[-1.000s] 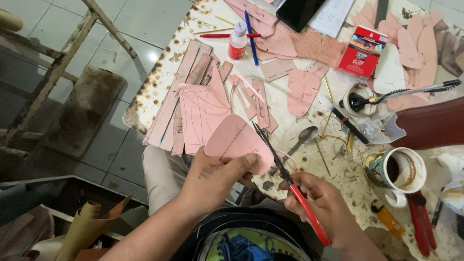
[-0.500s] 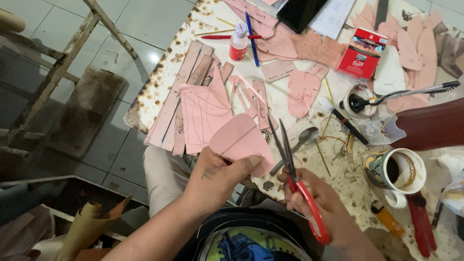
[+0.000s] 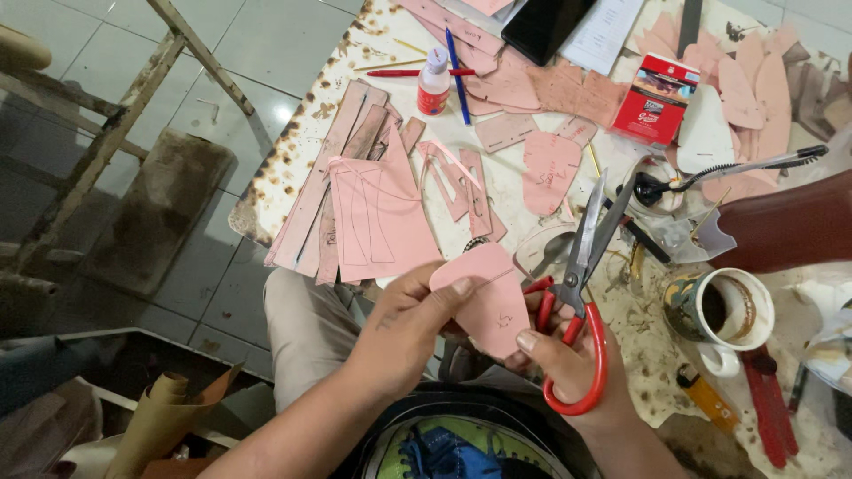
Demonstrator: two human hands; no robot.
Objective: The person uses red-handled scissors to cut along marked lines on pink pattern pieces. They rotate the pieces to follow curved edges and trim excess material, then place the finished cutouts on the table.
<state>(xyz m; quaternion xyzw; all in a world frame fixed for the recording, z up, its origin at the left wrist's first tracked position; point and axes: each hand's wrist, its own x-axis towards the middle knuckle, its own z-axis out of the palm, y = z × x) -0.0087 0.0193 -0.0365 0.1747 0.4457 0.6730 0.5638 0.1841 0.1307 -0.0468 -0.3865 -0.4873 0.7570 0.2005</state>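
Pink cutout (image 3: 488, 297), already shaped, is pinched in the left hand (image 3: 404, 328) beside red scissors (image 3: 577, 302) gripped open-bladed by the right hand (image 3: 568, 364); uncut sheet (image 3: 382, 217) lies beyond the cutout.

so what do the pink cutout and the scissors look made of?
Pink cutout in the left hand: likely thin leather or leatherboard; matte, opaque, holds its shape flat, clean cut edge. Scissors in the right hand: bright, reflective steel-looking blades, glossy red handles, probably plastic or a coating.
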